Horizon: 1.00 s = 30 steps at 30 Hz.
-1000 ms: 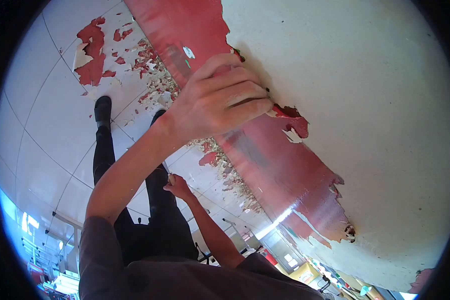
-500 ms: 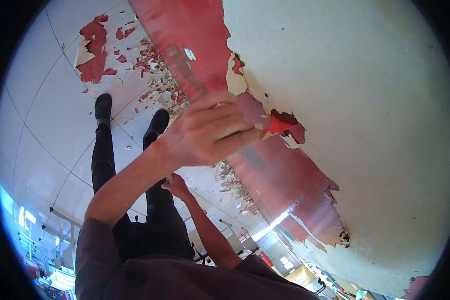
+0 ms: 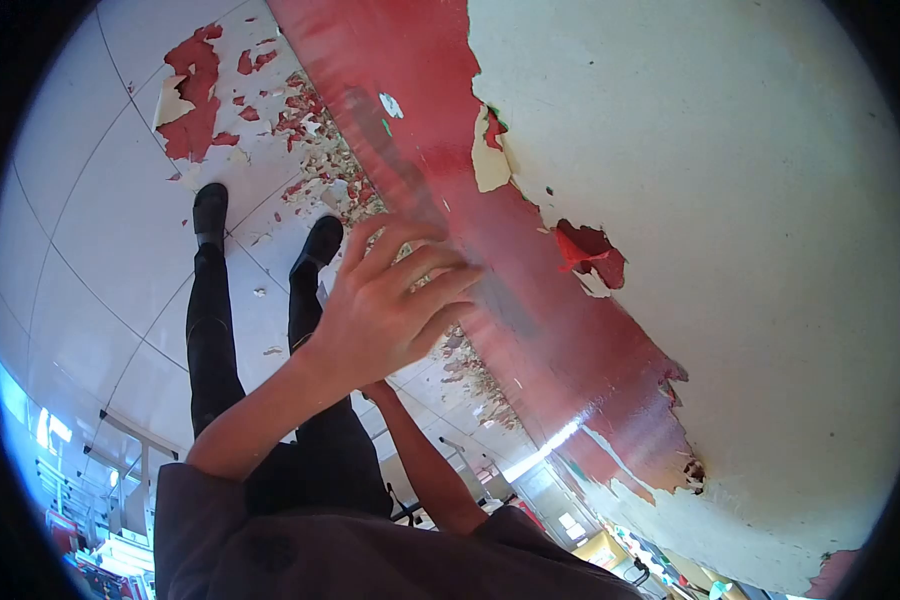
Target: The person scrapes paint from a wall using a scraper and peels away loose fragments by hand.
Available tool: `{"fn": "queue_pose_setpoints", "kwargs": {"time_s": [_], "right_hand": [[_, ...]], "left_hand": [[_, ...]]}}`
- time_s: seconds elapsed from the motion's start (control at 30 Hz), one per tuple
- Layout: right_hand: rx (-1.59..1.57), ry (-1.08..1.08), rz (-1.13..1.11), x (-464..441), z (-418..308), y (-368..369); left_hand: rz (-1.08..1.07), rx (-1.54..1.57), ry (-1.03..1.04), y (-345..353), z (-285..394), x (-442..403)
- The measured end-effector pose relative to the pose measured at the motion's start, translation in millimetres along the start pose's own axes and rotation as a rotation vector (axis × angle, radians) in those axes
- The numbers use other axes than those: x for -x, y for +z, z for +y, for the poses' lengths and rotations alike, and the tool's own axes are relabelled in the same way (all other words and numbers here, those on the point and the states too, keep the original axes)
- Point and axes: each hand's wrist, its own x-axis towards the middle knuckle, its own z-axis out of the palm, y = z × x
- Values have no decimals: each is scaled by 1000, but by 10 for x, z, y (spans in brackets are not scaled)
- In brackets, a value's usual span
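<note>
My left hand [image 3: 395,295] hangs in front of the lower part of a wall, with its back to the camera. Its fingers are spread and slightly curled, and nothing shows in them. Behind the fingertips is the wall's red painted band [image 3: 540,340], which has a ragged edge against the pale wall [image 3: 750,240]. A loose red flap [image 3: 582,250] and a cream patch [image 3: 488,165] show along that edge. My right hand [image 3: 372,390] is low behind my left forearm; its fingers and anything they hold are hidden.
Paint flakes [image 3: 330,165] lie along the wall's foot, and a large red peeled sheet [image 3: 196,95] lies on the tiled floor [image 3: 100,230]. My dark shoes [image 3: 210,212] stand near the debris. Metal frames and colourful items show at the bottom left.
My left hand has come away from the ragged paint edge, moved down and left, and opened its fingers. The cream patch and red flap are uncovered. My right hand is now mostly hidden.
</note>
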Motion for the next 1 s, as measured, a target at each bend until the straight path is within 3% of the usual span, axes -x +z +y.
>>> {"fn": "queue_pose_setpoints", "kwargs": {"time_s": [0.2, 0.3, 0.83, 1.0], "right_hand": [[38, 53, -20, 52, -66, -105], [61, 80, -31, 64, -84, -185], [123, 222, -79, -42, -229, -332], [125, 286, -94, -49, -229, -305]], "left_hand": [[327, 199, 97, 327, 92, -411], [386, 226, 167, 462, 115, -466], [285, 418, 238, 426, 105, -318], [330, 429, 57, 287, 312, -397]]}}
